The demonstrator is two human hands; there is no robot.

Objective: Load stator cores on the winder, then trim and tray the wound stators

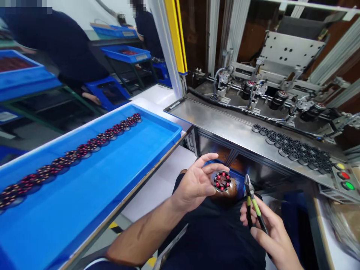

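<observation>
My left hand pinches a small round motor stator with red-wound coils, held up over my lap with its face toward me. My right hand grips a pair of green-and-black handled cutters, jaws pointing up just right of the stator and not touching it. To my left, a long blue tray carries a row of several similar wound stators running diagonally along it.
A steel machine shelf ahead holds a line of dark unwound stator cores. Yellow, red and green buttons sit at its right end. Other people in dark clothes work at blue bins in the background left.
</observation>
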